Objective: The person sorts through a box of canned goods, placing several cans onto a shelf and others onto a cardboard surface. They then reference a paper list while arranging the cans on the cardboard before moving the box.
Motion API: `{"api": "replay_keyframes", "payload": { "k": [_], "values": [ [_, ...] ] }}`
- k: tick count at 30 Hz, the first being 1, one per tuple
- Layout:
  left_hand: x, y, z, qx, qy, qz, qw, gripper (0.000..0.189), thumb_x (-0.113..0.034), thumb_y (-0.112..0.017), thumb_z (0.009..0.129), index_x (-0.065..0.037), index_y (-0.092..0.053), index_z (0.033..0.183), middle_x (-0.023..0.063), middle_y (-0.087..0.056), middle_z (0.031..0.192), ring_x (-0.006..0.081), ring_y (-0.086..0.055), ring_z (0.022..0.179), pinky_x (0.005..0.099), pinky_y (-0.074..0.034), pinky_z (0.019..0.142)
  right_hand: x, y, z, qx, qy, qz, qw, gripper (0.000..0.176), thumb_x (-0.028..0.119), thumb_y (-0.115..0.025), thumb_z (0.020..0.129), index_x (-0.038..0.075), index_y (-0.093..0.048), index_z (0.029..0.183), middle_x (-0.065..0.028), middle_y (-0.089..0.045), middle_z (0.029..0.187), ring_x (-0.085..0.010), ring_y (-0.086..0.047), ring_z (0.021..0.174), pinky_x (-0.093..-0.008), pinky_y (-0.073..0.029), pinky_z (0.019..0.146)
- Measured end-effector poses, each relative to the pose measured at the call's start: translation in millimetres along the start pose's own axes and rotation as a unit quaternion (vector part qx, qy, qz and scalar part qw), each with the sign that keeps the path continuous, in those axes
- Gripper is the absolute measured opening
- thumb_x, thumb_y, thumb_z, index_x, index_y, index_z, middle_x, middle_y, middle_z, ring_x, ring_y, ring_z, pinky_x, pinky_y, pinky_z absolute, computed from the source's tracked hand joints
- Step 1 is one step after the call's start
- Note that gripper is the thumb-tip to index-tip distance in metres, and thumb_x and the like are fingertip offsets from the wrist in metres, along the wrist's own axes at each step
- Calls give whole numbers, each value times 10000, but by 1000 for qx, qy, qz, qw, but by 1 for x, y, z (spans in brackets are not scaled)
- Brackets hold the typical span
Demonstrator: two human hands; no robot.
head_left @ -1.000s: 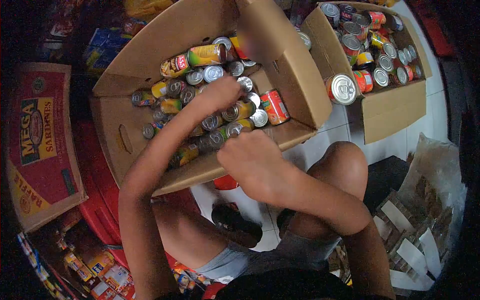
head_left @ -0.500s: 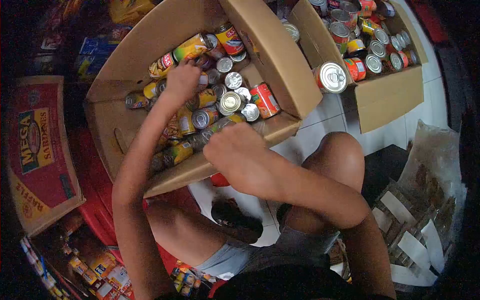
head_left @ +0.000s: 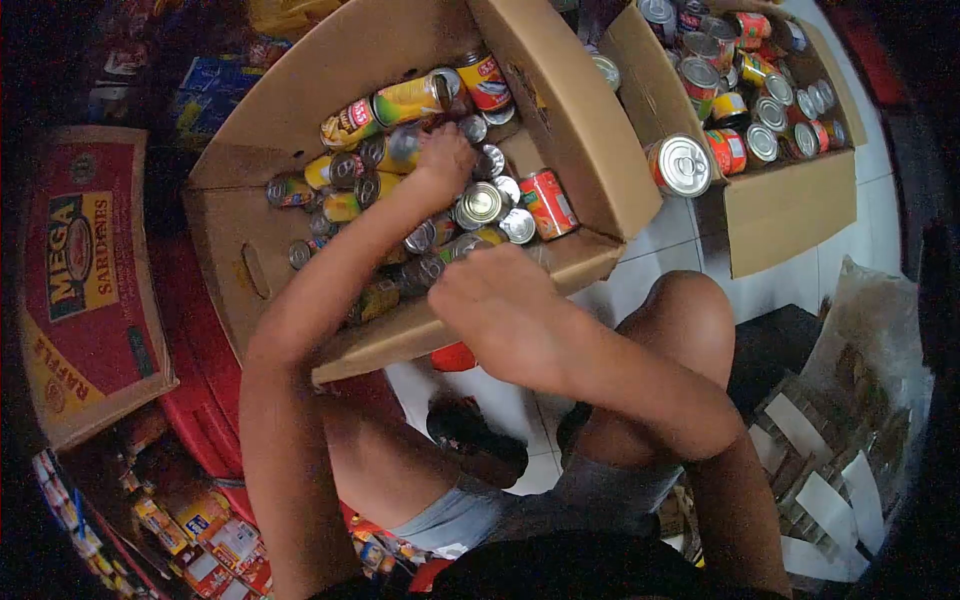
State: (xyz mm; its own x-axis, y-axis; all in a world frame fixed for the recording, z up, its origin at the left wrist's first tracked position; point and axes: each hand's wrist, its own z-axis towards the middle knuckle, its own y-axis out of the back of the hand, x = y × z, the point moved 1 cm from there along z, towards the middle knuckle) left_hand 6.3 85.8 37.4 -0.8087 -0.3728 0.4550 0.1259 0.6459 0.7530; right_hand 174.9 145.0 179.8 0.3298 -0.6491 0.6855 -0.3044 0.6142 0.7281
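My left hand (head_left: 446, 160) reaches into the large cardboard box (head_left: 625, 170), in among several cans. Its fingertips are hidden, so what they touch or hold cannot be made out. Just beyond it lies a yellow can (head_left: 408, 101), with a 555-labelled can (head_left: 350, 124) at its side. My right hand (head_left: 490, 290) is curled at the near wall of the box; its fingers point away and I cannot see what is in them. A silver-topped can (head_left: 479, 203) and a red can (head_left: 546, 203) are near both hands, inside the box.
A second open box (head_left: 790, 215) at the upper right holds many cans, with one large can (head_left: 681, 165) at its corner. A red sardines carton (head_left: 92, 270) stands at the left. A plastic bag (head_left: 870, 330) lies at the right on the tiled floor.
My left hand has moved right within the box, away from the 555-labelled can. The whole view has shifted slightly; my right hand keeps its place by the near wall.
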Motion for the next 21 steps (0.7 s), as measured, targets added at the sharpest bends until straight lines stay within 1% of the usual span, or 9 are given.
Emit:
{"api": "replay_keyframes", "payload": {
  "k": [1,6,10,12,13,16,17,18,21],
  "values": [
    [-1,-5,14,19,-112,3,993,224,-207,-531,812,-71,-681,908,118,-653,933,269,-605,927,357,-474,809,2,4,1,35,-12,-7,999,91,82,-590,621,31,-590,697,-149,-593,721,-322,-591,716,-416,-455,617],
    [4,3,49,21,-28,-241,970,304,-267,-526,833,-21,-655,955,155,-631,1019,282,-620,961,375,-519,747,1,7,-1,60,-23,-2,998,101,74,-592,617,24,-588,706,-156,-592,725,-331,-592,719,-424,-457,625],
    [-4,-48,80,-55,-25,-245,968,316,-281,-512,839,-30,-651,971,181,-618,1039,320,-602,983,397,-506,784,0,8,1,44,-6,-2,999,81,70,-583,622,20,-594,686,-164,-601,718,-330,-604,715,-418,-469,622],
    [-2,-68,79,-212,21,-375,902,252,-158,-492,820,-8,-573,1006,193,-601,985,341,-581,972,409,-488,790,-2,6,1,26,6,-5,1000,67,69,-577,625,19,-596,666,-164,-604,706,-328,-608,709,-415,-472,615],
    [5,-59,105,-3,27,-383,923,452,-349,-693,706,-76,-609,1056,199,-594,1076,335,-568,1024,405,-472,844,-4,6,3,23,6,-2,1000,61,74,-577,629,22,-600,651,-158,-604,686,-322,-610,694,-411,-473,602],
    [6,-90,144,-108,-91,-299,944,580,-351,-772,610,-102,-588,1100,165,-596,1103,294,-579,1014,392,-460,865,-8,1,3,-6,6,-13,1000,64,86,-581,631,29,-609,625,-150,-605,653,-309,-616,666,-408,-478,584],
    [17,-34,84,-180,-146,-434,871,336,-36,-555,728,-18,-574,1063,158,-627,985,289,-588,911,396,-463,791,-9,-2,3,-34,5,-16,999,67,91,-586,629,33,-616,615,-148,-606,640,-302,-620,652,-409,-481,579],
    [21,-25,80,-76,-93,-424,898,311,-53,-579,701,-24,-597,1009,151,-644,928,295,-599,865,391,-469,766,-9,-1,3,-35,-3,-14,999,67,91,-586,629,33,-616,615,-148,-606,640,-302,-620,652,-409,-481,579],
    [23,-17,69,-60,-107,-518,847,529,-250,-794,597,-75,-615,1063,139,-633,1045,314,-596,969,369,-464,849,-9,3,1,-9,5,-3,1000,72,99,-596,621,36,-630,633,-148,-612,647,-293,-625,650,-406,-486,585]
  ]
}}
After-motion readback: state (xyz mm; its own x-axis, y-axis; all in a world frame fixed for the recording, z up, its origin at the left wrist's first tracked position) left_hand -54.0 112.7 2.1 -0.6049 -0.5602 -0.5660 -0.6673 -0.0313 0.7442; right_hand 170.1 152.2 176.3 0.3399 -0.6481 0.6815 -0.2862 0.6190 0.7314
